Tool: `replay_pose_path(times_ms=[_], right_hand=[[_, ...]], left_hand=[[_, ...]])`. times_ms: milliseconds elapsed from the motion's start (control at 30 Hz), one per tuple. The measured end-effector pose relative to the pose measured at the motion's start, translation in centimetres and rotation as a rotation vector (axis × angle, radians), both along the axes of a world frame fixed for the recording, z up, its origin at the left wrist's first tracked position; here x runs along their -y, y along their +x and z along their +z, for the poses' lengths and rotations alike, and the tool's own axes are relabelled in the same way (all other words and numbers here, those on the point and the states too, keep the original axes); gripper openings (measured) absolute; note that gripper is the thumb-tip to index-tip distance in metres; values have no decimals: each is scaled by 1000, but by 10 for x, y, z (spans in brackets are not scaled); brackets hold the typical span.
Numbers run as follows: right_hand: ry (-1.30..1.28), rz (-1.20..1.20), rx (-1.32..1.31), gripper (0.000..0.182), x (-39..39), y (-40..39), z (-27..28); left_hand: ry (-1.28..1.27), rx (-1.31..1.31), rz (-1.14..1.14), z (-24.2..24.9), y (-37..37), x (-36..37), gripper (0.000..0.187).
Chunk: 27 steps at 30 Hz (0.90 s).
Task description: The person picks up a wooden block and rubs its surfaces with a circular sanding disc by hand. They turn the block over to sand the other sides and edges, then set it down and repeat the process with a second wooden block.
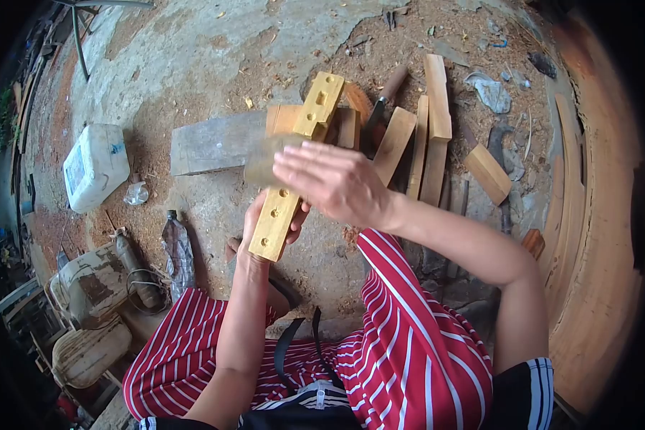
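A long yellowish wooden piece with several holes and notches slants up and to the right in front of the person. My left hand is wrapped round its lower part from beneath. Over the middle of the piece, my right hand presses a blurred, flat, brownish thing against or just above it, fingers stretched along it. What that flat thing is cannot be made out. The upper end of the wooden piece lies over other wood blocks on the ground.
A grey board lies behind the hands. Several wood blocks and a tool with a brown handle lie to the right. At the left are a white jug and a dark plastic bottle.
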State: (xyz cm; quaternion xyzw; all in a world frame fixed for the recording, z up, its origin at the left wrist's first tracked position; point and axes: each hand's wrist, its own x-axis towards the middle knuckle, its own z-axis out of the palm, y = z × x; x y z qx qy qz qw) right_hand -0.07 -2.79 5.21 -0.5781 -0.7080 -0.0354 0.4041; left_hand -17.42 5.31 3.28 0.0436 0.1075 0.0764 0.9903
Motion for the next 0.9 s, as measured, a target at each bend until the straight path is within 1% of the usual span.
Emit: replay_pose_path(times_ms=[33, 67, 100, 133, 167, 200, 233, 267, 300, 333, 400, 433, 467, 500, 533, 567, 633, 700, 733, 767, 833, 867, 900], right_hand=[[9, 117, -26, 18, 10, -10, 7], [9, 118, -30, 18, 18, -16, 14], [-3, 199, -8, 18, 24, -18, 26], [-15, 279, 18, 17, 29, -17, 33], [20, 203, 80, 16, 24, -7, 24], [56, 128, 140, 14, 10, 11, 11], [80, -20, 194, 12, -6, 39, 1], [46, -165, 271, 11, -19, 70, -7], [-13, -283, 287, 10, -29, 99, -21], [-78, -337, 188, 9, -32, 114, -17], [-111, -324, 142, 9, -25, 99, -12], [-154, -303, 103, 9, -18, 83, -6], [46, -184, 233, 11, -11, 57, -3], [80, -81, 217, 14, 4, 27, 3], [43, 0, 106, 16, 18, -3, 14], [36, 103, 37, 15, 28, -26, 17], [79, 217, 27, 15, 30, -34, 20], [93, 93, 110, 15, 8, 4, 10], [56, -46, 116, 15, -8, 34, -3], [19, -185, 122, 16, -21, 60, -15], [-44, -368, 124, 18, -30, 90, -13], [-158, -359, 58, 18, -30, 79, -20], [-195, -254, 30, 16, -21, 55, 2]], left_hand=[[-27, -390, 215, 1, 3, 7, 49], [-57, -779, 424, 2, 4, 12, 52], [-60, -781, 417, 2, 3, 13, 52], [-235, -773, 429, 2, 3, 13, 52], [-409, -761, 441, 2, 3, 12, 51], [-197, -470, 244, 0, 3, 6, 48], [14, -177, 49, -1, 3, 0, 46], [-31, -166, 60, 3, 5, 0, 45], [-75, -158, 72, 8, 6, 0, 44], [-69, -162, 72, 10, 5, 0, 44], [-27, -131, 38, 8, 4, -4, 45], [-28, -128, 29, 4, 3, -5, 45], [15, -97, 30, -2, 2, -5, 45], [52, -70, 33, -9, -3, -4, 46], [103, -172, 121, -19, -15, 0, 45], [32, -604, 253, -29, -25, 7, 43], [33, -618, 265, -21, -16, 9, 43], [-2, -43, 80, -30, -19, 1, 45], [-48, -25, -11, -11, 2, -2, 43], [-41, -19, -3, 3, 8, 0, 43], [19, -270, 51, 19, 14, 4, 45], [-30, -142, 29, 11, 10, 1, 39], [-30, -143, 24, 3, 4, -2, 39]])
